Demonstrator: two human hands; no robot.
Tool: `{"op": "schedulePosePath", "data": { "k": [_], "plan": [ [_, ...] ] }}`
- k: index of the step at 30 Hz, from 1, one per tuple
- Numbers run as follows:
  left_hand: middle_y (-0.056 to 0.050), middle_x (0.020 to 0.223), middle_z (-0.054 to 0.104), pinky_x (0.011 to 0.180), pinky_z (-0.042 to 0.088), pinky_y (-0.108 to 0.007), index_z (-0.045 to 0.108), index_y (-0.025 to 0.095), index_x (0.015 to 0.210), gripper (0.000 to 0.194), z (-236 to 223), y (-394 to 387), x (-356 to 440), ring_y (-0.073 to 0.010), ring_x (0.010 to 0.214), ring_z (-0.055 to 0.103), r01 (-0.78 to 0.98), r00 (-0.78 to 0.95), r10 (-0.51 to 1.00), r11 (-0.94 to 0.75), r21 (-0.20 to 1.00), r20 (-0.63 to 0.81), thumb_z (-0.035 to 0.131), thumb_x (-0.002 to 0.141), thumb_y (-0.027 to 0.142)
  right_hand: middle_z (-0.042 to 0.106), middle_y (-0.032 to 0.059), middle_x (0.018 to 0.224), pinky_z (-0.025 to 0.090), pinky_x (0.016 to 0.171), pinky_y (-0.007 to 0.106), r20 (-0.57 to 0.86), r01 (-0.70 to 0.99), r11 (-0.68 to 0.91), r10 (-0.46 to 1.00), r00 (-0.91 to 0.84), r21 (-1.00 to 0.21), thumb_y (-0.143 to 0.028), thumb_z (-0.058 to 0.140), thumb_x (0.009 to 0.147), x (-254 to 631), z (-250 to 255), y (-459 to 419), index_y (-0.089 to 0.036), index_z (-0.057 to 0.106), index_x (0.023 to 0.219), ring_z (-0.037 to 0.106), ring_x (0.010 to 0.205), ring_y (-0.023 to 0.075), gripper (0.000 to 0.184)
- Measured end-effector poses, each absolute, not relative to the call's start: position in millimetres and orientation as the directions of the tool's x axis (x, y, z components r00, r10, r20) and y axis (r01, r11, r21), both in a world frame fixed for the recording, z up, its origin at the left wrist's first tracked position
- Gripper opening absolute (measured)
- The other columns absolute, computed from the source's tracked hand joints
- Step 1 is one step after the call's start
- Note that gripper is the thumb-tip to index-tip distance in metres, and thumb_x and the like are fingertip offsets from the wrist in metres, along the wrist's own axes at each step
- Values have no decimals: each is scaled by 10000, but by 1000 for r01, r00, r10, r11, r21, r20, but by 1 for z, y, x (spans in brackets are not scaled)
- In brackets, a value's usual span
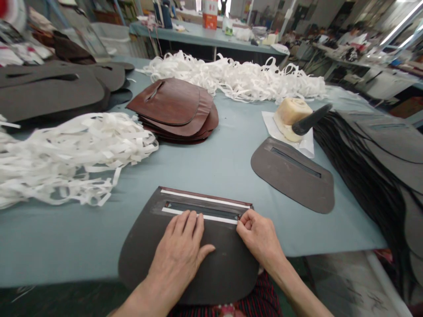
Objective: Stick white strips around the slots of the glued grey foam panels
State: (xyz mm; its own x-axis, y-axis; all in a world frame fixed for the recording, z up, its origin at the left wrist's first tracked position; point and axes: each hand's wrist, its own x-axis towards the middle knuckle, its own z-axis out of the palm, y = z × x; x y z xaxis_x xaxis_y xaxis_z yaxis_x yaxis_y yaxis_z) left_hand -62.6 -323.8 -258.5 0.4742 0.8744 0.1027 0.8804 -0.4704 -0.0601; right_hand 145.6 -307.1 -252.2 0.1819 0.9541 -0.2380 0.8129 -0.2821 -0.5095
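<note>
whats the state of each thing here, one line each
left hand: flat, pressing on the dark panel
right hand: pinching the end of the lower white strip
dark panel: lying flat, slot showing
white strips: stuck along both sides of the slot
second panel: flat, no strips
brown pieces: stacked
loose strips: heaped, tangled
brush: resting on the yellowish block
</note>
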Motion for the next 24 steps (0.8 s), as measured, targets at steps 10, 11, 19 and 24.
{"op": "schedulePosePath", "data": {
  "k": [10,11,19,24],
  "plan": [
    [-182,1253,533,954,437,-491,458,191,1348,645,-261,-331,-26,-344,1157,492,865,496,864,-501,38,88,613,805,502,537,34,850,321,564,232,126,888,305,952,-278,-344,-109,402,865,149,-263,-328,-203,613,873,529,699,132,232],
    [-178,1252,530,946,438,-500,451,198,1349,642,-260,-331,-26,-349,1150,492,865,493,865,-499,54,91,616,805,496,529,31,835,322,568,235,140,890,317,948,-286,-327,-97,420,849,149,-263,-327,-199,608,839,521,698,134,214],
    [-75,1106,575,1025,397,-443,589,206,1058,200,-255,-301,-87,-224,1128,506,848,69,945,-225,481,321,441,923,220,528,61,853,378,741,339,301,758,536,842,-448,-371,-74,437,845,101,-266,-288,-166,587,837,470,828,203,176],
    [-148,1203,512,983,430,-490,397,133,1307,505,-266,-280,-148,-287,1162,508,805,-233,956,87,587,177,539,860,320,535,79,919,397,765,362,350,680,602,798,-492,-417,-71,412,882,90,-279,-284,-156,580,921,458,881,213,192]
  ]
}}
